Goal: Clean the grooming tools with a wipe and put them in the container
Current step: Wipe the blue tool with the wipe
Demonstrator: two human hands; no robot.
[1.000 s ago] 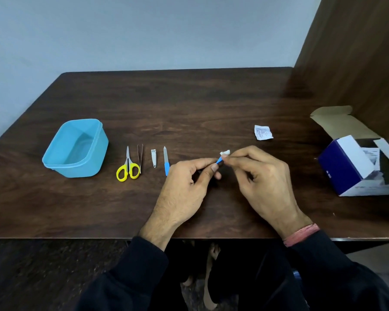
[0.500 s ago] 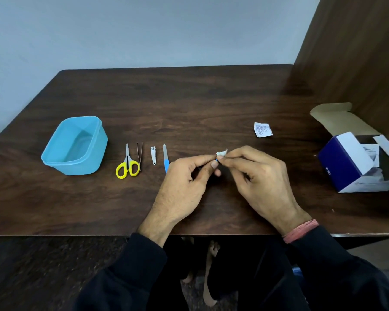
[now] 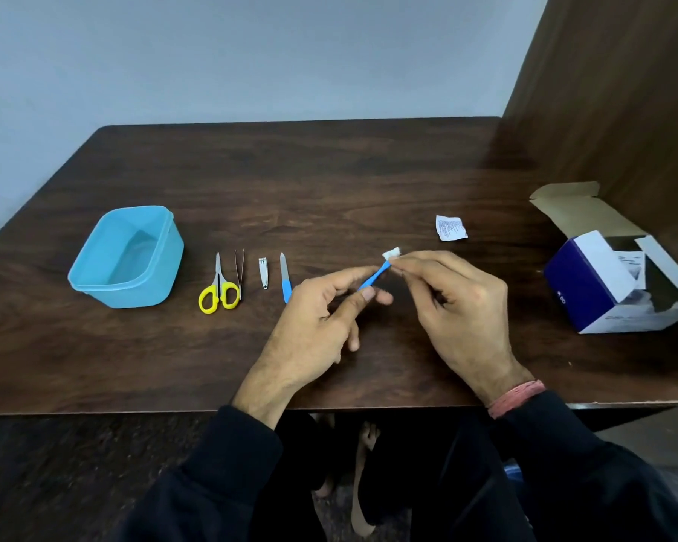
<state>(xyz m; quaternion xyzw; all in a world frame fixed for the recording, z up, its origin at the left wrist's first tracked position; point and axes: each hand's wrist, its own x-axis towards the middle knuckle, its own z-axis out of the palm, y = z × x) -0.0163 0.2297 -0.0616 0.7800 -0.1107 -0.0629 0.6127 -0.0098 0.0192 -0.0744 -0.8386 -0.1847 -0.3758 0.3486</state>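
Observation:
My left hand [image 3: 318,318] pinches the lower end of a thin blue tool [image 3: 372,277] above the table's middle. My right hand [image 3: 458,303] pinches a small white wipe [image 3: 391,252] around the tool's upper tip. On the table to the left lie, in a row, yellow-handled scissors [image 3: 218,291], tweezers [image 3: 240,271], a small nail clipper [image 3: 263,271] and a blue-handled nail file [image 3: 285,277]. Further left stands an open blue plastic container [image 3: 128,256] with nothing inside.
A torn white wipe sachet [image 3: 451,228] lies behind my right hand. An open blue-and-white cardboard box [image 3: 611,275] sits at the table's right edge, next to a brown wooden wall panel [image 3: 623,91]. The dark wooden table [image 3: 290,189] ends close to my body.
The wipe in my right hand has slid up the blue tool to its tip, so more of the blue shaft shows between my two hands. The tools on the table have not moved.

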